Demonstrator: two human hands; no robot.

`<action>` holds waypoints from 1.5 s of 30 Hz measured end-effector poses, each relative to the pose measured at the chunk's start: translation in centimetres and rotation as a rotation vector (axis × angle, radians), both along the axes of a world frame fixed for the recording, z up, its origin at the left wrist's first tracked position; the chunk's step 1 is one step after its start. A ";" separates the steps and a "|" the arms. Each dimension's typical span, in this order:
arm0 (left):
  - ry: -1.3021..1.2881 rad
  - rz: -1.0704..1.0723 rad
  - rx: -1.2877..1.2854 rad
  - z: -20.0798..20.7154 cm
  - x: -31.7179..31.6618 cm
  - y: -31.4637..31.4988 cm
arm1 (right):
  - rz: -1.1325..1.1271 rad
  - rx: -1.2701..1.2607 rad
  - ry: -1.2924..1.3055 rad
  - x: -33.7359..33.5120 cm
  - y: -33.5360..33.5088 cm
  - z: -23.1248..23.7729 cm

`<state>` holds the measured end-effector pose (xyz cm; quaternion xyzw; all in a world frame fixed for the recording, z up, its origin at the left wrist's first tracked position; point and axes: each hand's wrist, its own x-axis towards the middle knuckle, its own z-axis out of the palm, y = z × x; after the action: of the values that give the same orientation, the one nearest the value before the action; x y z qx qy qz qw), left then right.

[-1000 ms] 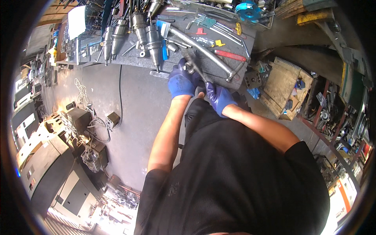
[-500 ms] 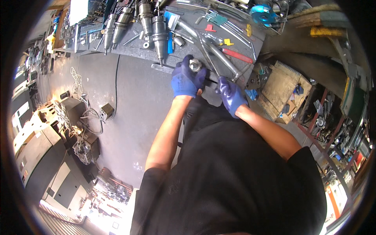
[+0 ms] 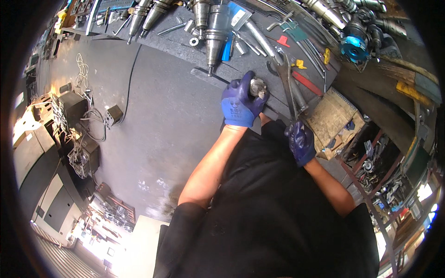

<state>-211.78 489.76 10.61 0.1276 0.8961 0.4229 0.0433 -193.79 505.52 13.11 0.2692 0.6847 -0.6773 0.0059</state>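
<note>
My left hand (image 3: 241, 101), in a blue and purple work glove, is closed around a round metal cutter head (image 3: 257, 87) at the near edge of the workbench. The cutter's toothed end faces up; its lower part is hidden by the glove. My gloved right hand (image 3: 300, 141) grips the lower end of a long open-end wrench (image 3: 288, 90). The wrench's forked jaw points away from me over the bench, to the right of the cutter head and apart from it. A tapered tool holder (image 3: 215, 44) lies beyond my left hand.
More tool holders (image 3: 157, 13) lie along the back left of the bench. A red-handled tool (image 3: 307, 83), hex keys in a green holder (image 3: 295, 31) and a blue cutter (image 3: 355, 48) are at right. A wooden box (image 3: 336, 113) stands beside the bench; a cable (image 3: 132, 76) crosses the floor.
My right hand has moved right and toward me with the wrench, whose flat side and jaw now show more plainly. My left hand still holds the cutter head. The whole view has shifted.
</note>
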 end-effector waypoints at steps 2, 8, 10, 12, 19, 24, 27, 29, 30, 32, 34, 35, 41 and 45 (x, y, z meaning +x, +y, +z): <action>0.001 0.001 0.003 -0.2 -0.1 0.1 | 0.048 0.091 -0.051 -0.4 -0.2 0.7; -0.025 -0.010 -0.011 0.3 -0.5 0.1 | 0.136 0.116 -0.067 -2.7 -0.4 2.1; -0.037 -0.006 -0.032 0.5 -0.8 0.2 | 0.109 0.095 -0.051 -4.7 -0.8 3.9; -0.031 0.003 -0.006 -0.1 -0.6 0.3 | 0.133 0.192 0.121 -5.9 -0.7 3.0; -0.006 -0.055 0.029 0.0 -1.1 -0.1 | 0.204 0.211 -0.106 -5.8 -0.1 1.1; -0.129 -0.055 -0.043 1.3 -1.3 0.1 | 0.152 0.296 0.046 -5.2 -1.1 0.2; -0.123 -0.086 -0.002 0.8 -1.8 -0.2 | 0.193 0.250 -0.171 -5.0 -0.8 -1.0; -0.148 -0.126 -0.051 1.7 -2.3 -0.3 | 0.080 0.063 -0.125 -5.7 -0.7 -0.3; -0.147 -0.143 -0.055 1.6 -2.6 -0.4 | 0.066 0.050 -0.050 -6.2 -0.7 1.0; -0.184 -0.174 -0.061 1.7 -2.8 -0.3 | 0.105 0.214 0.059 -7.4 -1.2 3.0; -0.213 -0.184 -0.036 1.3 -2.8 -0.4 | 0.147 0.356 0.144 -5.6 -1.9 -0.7; -0.225 -0.191 -0.021 1.1 -2.9 -0.4 | 0.174 0.360 -0.042 -5.7 -2.4 -0.9; -0.299 -0.210 -0.065 2.5 -3.1 -0.2 | 0.162 0.318 0.050 -7.5 -2.4 2.2; -0.263 -0.223 -0.047 1.2 -3.2 -0.4 | 0.196 0.443 -0.230 -6.3 -3.1 0.6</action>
<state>-214.93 489.39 11.79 0.1686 0.8728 0.4073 0.2097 -200.06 502.38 13.68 0.2717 0.8337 -0.4721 0.0901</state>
